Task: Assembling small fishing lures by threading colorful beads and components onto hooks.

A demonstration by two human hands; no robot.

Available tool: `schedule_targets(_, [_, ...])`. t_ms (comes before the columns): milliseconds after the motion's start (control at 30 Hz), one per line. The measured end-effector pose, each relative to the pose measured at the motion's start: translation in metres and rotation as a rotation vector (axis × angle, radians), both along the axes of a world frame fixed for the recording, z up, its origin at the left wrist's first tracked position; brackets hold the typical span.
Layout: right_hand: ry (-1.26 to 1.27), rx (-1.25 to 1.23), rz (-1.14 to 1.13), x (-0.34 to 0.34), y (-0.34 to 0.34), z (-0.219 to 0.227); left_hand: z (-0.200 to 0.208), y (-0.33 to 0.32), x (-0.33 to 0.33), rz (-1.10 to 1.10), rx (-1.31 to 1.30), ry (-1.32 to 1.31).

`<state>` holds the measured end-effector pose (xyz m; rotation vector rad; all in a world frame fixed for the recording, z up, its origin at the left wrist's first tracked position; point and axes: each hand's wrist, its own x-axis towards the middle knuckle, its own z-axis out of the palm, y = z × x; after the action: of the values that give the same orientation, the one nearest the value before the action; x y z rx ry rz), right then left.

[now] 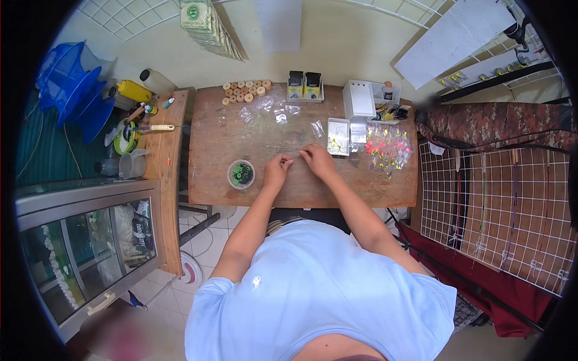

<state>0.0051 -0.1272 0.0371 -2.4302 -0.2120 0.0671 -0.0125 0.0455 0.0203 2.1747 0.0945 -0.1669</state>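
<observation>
My left hand [279,168] and my right hand [317,161] face each other just above the wooden table [355,186], a small gap between their fingertips. Both are closed in a pinch. Whatever they hold, perhaps something very thin, is too fine to make out. A round clear tub [232,182] of small green and black pieces stands left of my left hand. Nearest my right hand is a white tray [338,122] with small yellow-green pieces in it. Right of that lie clear plastic bags [385,147] of bright pink and yellow small pieces.
Several round wooden pieces [247,91] sit at the back left, by small clear bags [281,116]. A box with black-and-yellow packets [304,86] stands at the back. Farther right are a white box [359,99] and a bottle [387,90]. A glass-fronted cabinet [90,240] is at left.
</observation>
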Motion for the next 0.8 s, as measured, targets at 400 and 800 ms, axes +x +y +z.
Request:
schedule_targets(400, [0.189, 1.115, -0.465, -0.024, -0.039, 0.035, -0.004, 0.003, 0.009, 0.134, -0.417, 0.083])
schedule_targets(800, [0.525, 1.113, -0.372, -0.039, -0.042, 0.046, 0.023, -0.011, 0.011, 0.091, -0.597, 0.174])
